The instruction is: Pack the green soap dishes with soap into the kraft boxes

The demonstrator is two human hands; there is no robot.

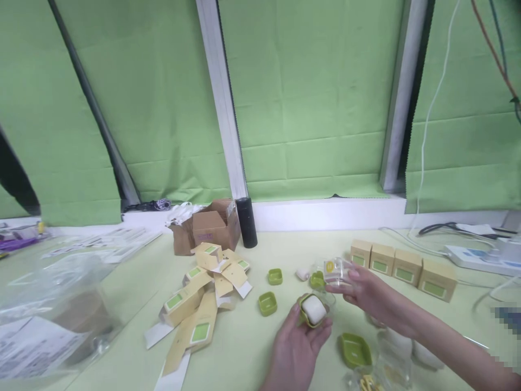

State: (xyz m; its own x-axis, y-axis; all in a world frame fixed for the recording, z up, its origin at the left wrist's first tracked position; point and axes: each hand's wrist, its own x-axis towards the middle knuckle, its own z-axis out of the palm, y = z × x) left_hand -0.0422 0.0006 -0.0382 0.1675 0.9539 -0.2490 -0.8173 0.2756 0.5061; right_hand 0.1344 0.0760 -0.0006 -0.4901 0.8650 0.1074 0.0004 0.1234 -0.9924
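Note:
My left hand (299, 345) is wrapped round a small green square cup, with a white rounded block (314, 309) sitting inside it. Just above and to the right, my right hand (362, 288) grips a clear plastic cover (337, 270) that bears a round yellow sticker. The cover is apart from the cup. Behind the hands lie a small white piece (303, 273) and another green cup (317, 279), partly hidden. Two more green cups, a nearer one (267, 303) and a farther one (275, 276), rest to the left. A larger green tray (355, 350) lies below my right forearm.
Flattened and part-folded cardboard boxes (203, 293) are piled on the left. Several closed small boxes (407, 266) stand in a row at right. A brown carton (215, 225) and a black bottle (246, 222) stand behind. More clear covers (393, 369) lie front right; a power strip (480, 258) is beyond.

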